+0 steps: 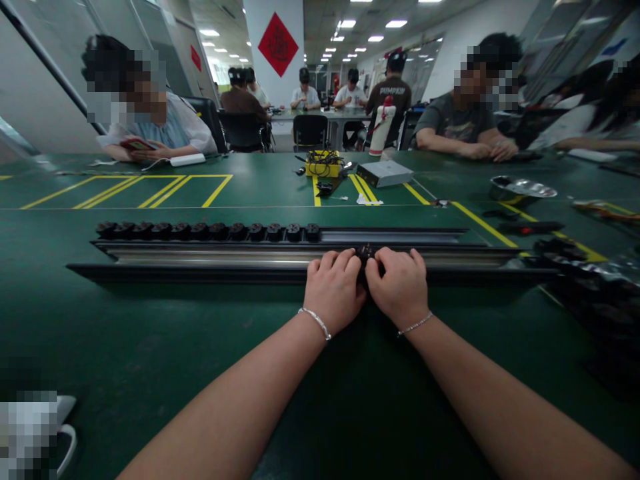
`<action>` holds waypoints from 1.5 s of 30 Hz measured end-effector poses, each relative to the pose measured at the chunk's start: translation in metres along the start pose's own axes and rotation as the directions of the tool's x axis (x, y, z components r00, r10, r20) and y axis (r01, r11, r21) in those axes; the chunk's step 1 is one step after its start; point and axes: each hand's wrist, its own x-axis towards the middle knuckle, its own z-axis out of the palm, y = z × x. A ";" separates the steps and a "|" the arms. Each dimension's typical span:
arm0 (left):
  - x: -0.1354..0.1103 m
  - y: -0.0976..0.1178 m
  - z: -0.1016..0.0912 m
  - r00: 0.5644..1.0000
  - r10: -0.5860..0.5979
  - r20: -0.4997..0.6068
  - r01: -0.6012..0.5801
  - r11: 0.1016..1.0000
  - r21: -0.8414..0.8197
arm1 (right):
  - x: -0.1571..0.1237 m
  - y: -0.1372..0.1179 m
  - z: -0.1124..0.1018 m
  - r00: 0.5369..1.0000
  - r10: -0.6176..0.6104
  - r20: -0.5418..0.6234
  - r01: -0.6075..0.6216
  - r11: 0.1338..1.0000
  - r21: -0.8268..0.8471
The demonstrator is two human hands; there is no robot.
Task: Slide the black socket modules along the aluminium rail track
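Observation:
Both my hands meet over long black track rails that lie crosswise on the green table. Between my fingertips is a small round black socket module (367, 251), partly hidden by the fingers. My left hand (331, 288) grips it from the left, fingers curled over the near rail (190, 271). From the other side my right hand (400, 283) closes on the same module, its thumb and fingers bent. Behind, several similar black modules (200, 231) sit in a row along the left part of the far rail (395, 235). A silvery channel (215, 257) runs along the middle rail.
A pile of black parts (590, 287) lies at the right. Farther back are a metal bowl (525, 191), a grey box (385, 173), a yellow box with cables (323, 165) and a white bottle (381, 130). People sit across the green table (150, 340).

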 end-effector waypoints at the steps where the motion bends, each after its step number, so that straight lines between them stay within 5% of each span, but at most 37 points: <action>1: 0.000 0.000 0.000 1.000 0.001 0.001 -0.001 1.000 0.001 | 0.000 0.000 0.000 1.000 0.003 0.002 -0.003 1.000 0.006; 32: 0.000 0.001 -0.002 0.999 0.012 0.030 -0.011 1.000 -0.013 | 0.003 0.003 0.002 1.000 0.026 -0.017 -0.025 0.996 0.080; 45: 0.000 0.001 -0.003 0.999 0.019 0.046 -0.018 1.000 -0.011 | 0.001 0.003 0.005 0.988 0.109 -0.112 -0.086 0.977 0.197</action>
